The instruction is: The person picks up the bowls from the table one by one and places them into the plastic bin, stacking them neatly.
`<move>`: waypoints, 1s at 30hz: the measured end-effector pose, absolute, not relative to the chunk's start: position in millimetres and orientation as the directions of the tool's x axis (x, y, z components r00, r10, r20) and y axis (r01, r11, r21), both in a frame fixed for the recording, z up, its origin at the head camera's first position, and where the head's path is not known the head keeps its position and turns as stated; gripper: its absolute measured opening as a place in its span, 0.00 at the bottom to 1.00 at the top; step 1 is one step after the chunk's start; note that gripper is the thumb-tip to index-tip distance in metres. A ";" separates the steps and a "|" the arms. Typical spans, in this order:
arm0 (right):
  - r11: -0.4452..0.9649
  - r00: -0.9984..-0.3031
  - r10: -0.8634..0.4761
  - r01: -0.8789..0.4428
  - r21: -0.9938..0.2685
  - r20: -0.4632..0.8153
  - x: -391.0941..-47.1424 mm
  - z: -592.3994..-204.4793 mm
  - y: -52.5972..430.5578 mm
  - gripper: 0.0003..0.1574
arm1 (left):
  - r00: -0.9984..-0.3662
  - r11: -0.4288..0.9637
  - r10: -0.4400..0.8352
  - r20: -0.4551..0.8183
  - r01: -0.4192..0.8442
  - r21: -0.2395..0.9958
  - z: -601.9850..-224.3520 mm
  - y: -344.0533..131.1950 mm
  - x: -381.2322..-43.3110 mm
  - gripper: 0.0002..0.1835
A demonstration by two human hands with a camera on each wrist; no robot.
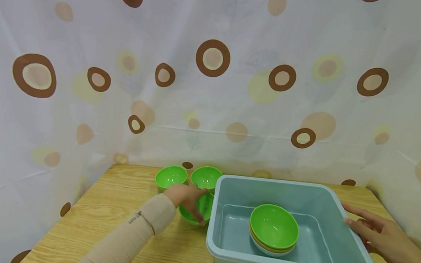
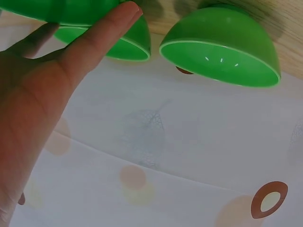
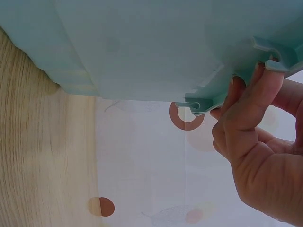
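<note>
My left hand (image 1: 189,198) is spread over the nearest green bowl (image 1: 204,209), its fingers and thumb apart across the bowl's opening. Two more green bowls stand behind it, a left one (image 1: 171,177) and a right one (image 1: 206,177). In the left wrist view the thumb (image 2: 102,35) stretches straight in front of the bowls. My right hand (image 1: 382,231) holds the right rim of a light blue plastic basin (image 1: 291,262); in the right wrist view its fingers (image 3: 246,106) curl up under that rim. Inside the basin sits a stack of bowls, a green bowl (image 1: 274,227) on top.
Beneath everything is a wood-grain table (image 1: 89,208). A white curtain (image 1: 212,107) with brown and beige spots hangs behind its back edge. The basin's left wall stands close beside the nearest green bowl.
</note>
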State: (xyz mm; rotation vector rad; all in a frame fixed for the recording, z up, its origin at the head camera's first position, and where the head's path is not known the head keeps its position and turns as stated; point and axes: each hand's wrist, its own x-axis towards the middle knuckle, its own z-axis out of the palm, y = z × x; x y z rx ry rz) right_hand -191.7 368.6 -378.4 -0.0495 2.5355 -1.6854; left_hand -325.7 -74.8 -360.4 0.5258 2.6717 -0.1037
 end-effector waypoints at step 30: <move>0.374 -0.996 -0.083 0.001 -0.927 -0.034 -190.0 -378.0 366.7 0.24 | -0.838 0.899 0.387 -0.385 0.436 -0.045 -344.8 -72.2 -322.0 0.54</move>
